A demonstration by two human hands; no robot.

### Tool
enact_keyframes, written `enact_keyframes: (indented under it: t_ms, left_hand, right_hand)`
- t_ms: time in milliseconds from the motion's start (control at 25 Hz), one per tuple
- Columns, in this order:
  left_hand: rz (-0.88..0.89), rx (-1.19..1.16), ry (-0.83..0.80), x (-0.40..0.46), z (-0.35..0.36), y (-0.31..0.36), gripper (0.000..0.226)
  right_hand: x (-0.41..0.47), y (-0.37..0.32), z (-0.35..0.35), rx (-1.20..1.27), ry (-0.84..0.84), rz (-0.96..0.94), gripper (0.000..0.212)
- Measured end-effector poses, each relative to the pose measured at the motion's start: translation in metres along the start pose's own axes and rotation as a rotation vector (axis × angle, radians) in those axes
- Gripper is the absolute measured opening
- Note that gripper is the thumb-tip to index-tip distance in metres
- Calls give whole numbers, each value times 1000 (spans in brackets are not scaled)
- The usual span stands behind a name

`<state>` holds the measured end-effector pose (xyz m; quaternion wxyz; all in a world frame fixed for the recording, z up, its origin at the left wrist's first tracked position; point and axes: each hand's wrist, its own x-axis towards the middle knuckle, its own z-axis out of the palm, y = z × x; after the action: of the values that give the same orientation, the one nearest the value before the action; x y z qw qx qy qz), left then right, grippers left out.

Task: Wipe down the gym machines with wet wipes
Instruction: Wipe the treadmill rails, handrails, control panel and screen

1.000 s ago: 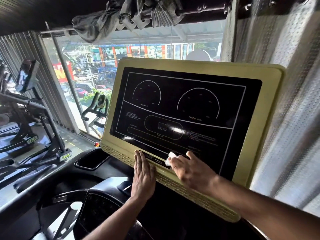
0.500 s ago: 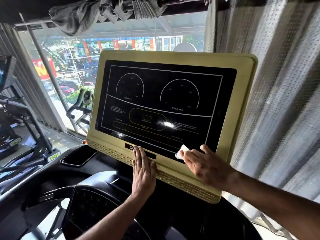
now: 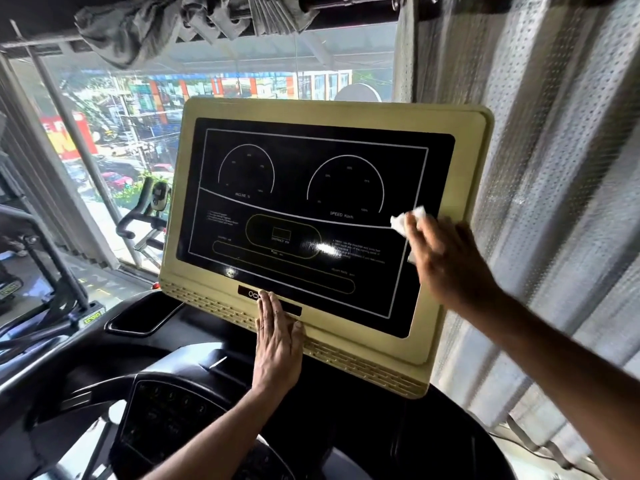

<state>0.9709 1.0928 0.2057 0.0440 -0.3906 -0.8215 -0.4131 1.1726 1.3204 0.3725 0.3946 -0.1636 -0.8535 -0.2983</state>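
A treadmill console fills the middle of the head view: a black display panel (image 3: 311,202) with two dial outlines, set in a gold frame (image 3: 460,237). My right hand (image 3: 446,261) presses a small white wet wipe (image 3: 407,220) against the panel's right side, near the frame's inner edge; most of the wipe is hidden under my fingers. My left hand (image 3: 277,344) lies flat with straight fingers on the lower edge of the frame, its fingertips at the small button strip (image 3: 273,301).
Below the console are the black treadmill dashboard (image 3: 173,420) and a recessed tray (image 3: 138,317). A perforated grey curtain (image 3: 561,168) hangs at the right. A window (image 3: 138,133) and other gym machines (image 3: 45,289) are at the left.
My right hand has carried the wipe from the panel's bottom edge rightward and up along its right side. My left hand has stayed on the lower frame.
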Motion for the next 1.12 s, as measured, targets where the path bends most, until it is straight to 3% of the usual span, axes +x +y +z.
enact_keyframes:
  t_ms: [160,240,400,520,600,720,880,1120]
  left_hand:
    - [42,15,-24,-1,-5,-6,82]
    - [59,28,-24,2,-11,-7,85]
    - [102,71,-69,23,-37,-33,102]
    - [167,106,-112,35,-56,-57,100]
    - [182,94,-96,40,-66,-78,97]
    - [51,68,-74,55,-84,-119,96]
    - [72,94,-108,65,-97,-149,93]
    - [135,123,-127,73,-113,-166,92]
  right_hand:
    - [-109,-62,-2,183,-138,-147,52]
    - [-121,-68,-7,182,-159,-235,46]
    - [-42,-45,1,73,-82,-146,43]
    - [27,-59,20,30,-69,-23,46]
    - [44,-105,34,39,-87,-116,49]
    - [54,-169,44,131,-220,-251,62]
    - [91,-214,50,132,-290,-274,54]
    - [88,-204,38,197,-306,-162,49]
